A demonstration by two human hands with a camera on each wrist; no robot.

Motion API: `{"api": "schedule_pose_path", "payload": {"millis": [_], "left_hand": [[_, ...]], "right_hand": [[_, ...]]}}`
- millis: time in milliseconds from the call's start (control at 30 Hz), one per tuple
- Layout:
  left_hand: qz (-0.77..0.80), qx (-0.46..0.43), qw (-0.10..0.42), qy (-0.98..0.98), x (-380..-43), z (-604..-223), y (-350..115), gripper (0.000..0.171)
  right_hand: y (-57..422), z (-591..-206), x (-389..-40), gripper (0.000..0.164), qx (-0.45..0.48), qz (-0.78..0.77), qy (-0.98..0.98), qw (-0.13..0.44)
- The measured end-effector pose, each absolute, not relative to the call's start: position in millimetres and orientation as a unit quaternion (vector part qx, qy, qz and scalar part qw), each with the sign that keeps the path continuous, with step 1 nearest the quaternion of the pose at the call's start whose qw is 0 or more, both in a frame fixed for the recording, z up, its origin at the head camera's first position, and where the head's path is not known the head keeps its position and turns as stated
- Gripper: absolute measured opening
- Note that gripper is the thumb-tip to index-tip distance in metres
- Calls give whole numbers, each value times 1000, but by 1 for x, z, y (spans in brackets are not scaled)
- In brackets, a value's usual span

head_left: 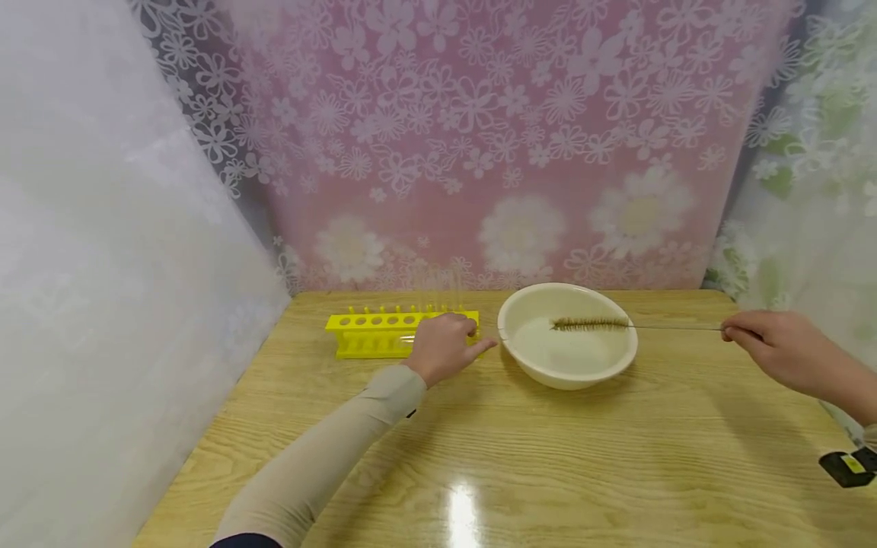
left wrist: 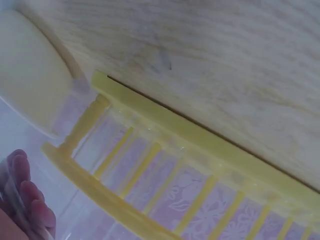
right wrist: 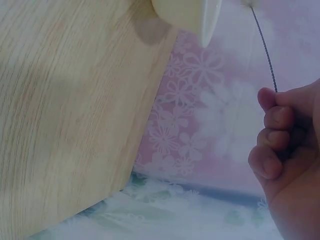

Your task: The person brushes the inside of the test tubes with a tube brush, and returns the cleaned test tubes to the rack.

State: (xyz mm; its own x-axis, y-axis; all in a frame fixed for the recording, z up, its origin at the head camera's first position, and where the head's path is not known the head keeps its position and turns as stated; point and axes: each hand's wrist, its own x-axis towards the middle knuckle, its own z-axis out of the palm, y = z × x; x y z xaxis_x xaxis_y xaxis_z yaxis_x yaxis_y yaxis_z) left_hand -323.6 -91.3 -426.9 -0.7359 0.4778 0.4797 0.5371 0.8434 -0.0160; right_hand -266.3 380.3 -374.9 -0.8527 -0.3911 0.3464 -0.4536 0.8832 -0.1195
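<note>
My left hand [head_left: 444, 346] is in front of the right end of a yellow test tube rack [head_left: 370, 323]. It grips a clear test tube [head_left: 407, 339] lying roughly level; the glass shows only faintly, and the fingers hide its middle. In the left wrist view, curled fingers [left wrist: 35, 200] lie along the clear glass. Off to the right, my right hand [head_left: 788, 350] pinches the thin twisted-wire handle [right wrist: 265, 47] of a test tube brush [head_left: 591, 325]. The brown bristles hang over a cream basin [head_left: 558, 358], pointing left toward the left hand.
Several clear test tubes [head_left: 438, 285] stand upright at the rack's right end. The rack and basin sit side by side near the back of a wooden table [head_left: 548, 464]. Flowered curtains [head_left: 438, 152] hang behind and at both sides.
</note>
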Motion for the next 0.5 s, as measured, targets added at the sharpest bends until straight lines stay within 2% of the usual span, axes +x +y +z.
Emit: {"api": "schedule_pose_path", "payload": {"millis": [500], "left_hand": [[67,-313,290,-902,-328,-418,-72,45]], "right_hand": [[379,-376,-265,11,226,74,-957,169]]}}
